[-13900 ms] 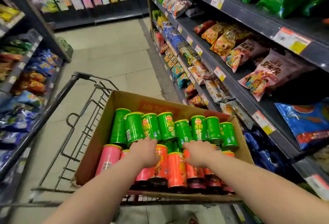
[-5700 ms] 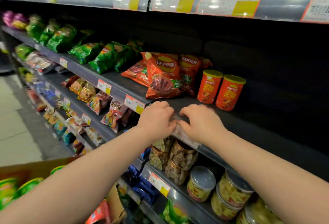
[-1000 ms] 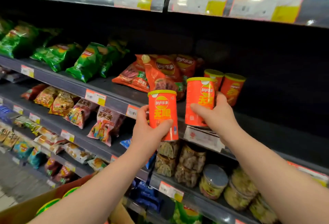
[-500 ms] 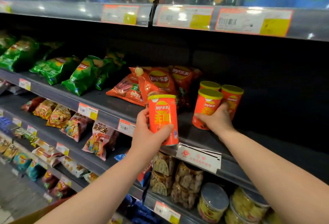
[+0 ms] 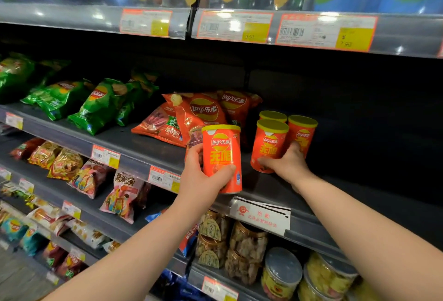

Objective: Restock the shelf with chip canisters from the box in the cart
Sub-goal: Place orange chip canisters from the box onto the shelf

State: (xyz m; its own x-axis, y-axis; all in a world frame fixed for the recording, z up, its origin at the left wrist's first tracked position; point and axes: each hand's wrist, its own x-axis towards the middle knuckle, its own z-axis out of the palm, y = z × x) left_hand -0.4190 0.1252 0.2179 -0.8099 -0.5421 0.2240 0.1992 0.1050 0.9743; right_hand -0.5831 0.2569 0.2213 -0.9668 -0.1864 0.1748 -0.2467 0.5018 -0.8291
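My left hand (image 5: 202, 178) grips an orange chip canister with a yellow lid (image 5: 221, 154), upright and just above the front edge of the dark shelf (image 5: 143, 147). My right hand (image 5: 288, 164) holds a second orange canister (image 5: 269, 142) low on its side as it stands on the shelf. Right behind that one stand two more orange canisters (image 5: 303, 132), close together. The cart and box are out of view.
Orange chip bags (image 5: 191, 115) lie left of the canisters, green bags (image 5: 96, 102) further left. The shelf is dark and bare to the right of the canisters. A white paper sign (image 5: 262, 217) hangs on the shelf edge. Jars (image 5: 280, 274) fill the shelf below.
My right hand has set its canister down on the shelf in front of the two standing ones. My left hand has carried its canister a little closer to the shelf edge.
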